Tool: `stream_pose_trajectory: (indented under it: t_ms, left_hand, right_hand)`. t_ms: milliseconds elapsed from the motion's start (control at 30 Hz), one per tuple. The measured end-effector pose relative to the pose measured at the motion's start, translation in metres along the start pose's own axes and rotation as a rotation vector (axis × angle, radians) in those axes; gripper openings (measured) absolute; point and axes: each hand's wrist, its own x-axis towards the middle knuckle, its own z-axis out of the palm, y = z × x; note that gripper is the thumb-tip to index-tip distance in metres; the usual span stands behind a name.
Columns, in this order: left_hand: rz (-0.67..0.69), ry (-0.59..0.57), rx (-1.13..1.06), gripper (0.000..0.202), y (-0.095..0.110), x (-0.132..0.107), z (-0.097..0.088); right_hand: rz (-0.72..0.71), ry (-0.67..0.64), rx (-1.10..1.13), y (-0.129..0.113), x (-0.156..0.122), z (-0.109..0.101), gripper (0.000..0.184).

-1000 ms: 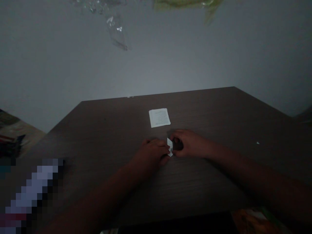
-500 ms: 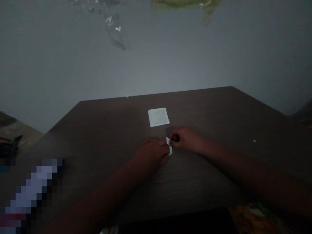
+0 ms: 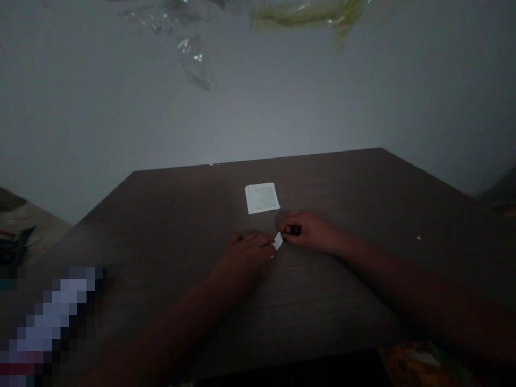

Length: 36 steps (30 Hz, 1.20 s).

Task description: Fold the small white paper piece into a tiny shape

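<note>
A small piece of white printed paper (image 3: 278, 241) shows between my two hands, just above the tabletop. My left hand (image 3: 252, 251) is closed on its left side, the fingers covering part of it. From the right, my right hand (image 3: 304, 230) pinches the paper's upper right corner between thumb and fingertips, the other fingers curled. Just beyond the hands lies a flat stack of square white printed sheets (image 3: 262, 198). How the paper is folded is hard to make out in the dim light.
The dark brown table (image 3: 346, 183) meets a grey wall (image 3: 258, 118) at the back. A tiny white scrap (image 3: 418, 237) lies to the right. At the left edge is a blurred-out pale object (image 3: 52, 317). Clear plastic (image 3: 195, 62) and yellow plastic (image 3: 298, 17) hang above.
The paper between my hands has turned from a narrow upright strip to a smaller slanted piece. My left hand has shifted slightly left. The whole view has tipped up a little.
</note>
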Motion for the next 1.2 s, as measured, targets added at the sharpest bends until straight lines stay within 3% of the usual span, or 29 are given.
stream_pose_trajectory:
  t_ms: [267, 567, 900, 1067, 1200]
  left_hand:
    - [0.011, 0.023, 0.010, 0.050, -0.010, 0.002, 0.014]
    - [0.029, -0.005, 0.011, 0.056, -0.012, 0.002, 0.012]
    - [0.017, -0.052, 0.042, 0.043, -0.013, 0.010, 0.010]
    - [0.034, -0.023, -0.022, 0.018, -0.007, 0.004, -0.004]
    - [0.110, -0.057, -0.044, 0.015, -0.006, 0.001, -0.012]
  right_hand:
    - [0.035, 0.026, -0.028, -0.006, -0.002, 0.003, 0.014]
    - [0.094, 0.005, 0.025, -0.010, 0.000, 0.003, 0.017]
    - [0.192, 0.075, 0.002, -0.006, 0.011, 0.011, 0.018]
    - [0.213, 0.191, 0.013, -0.008, 0.011, 0.014, 0.015]
    - [0.212, 0.227, 0.051, -0.009, 0.006, 0.010, 0.015]
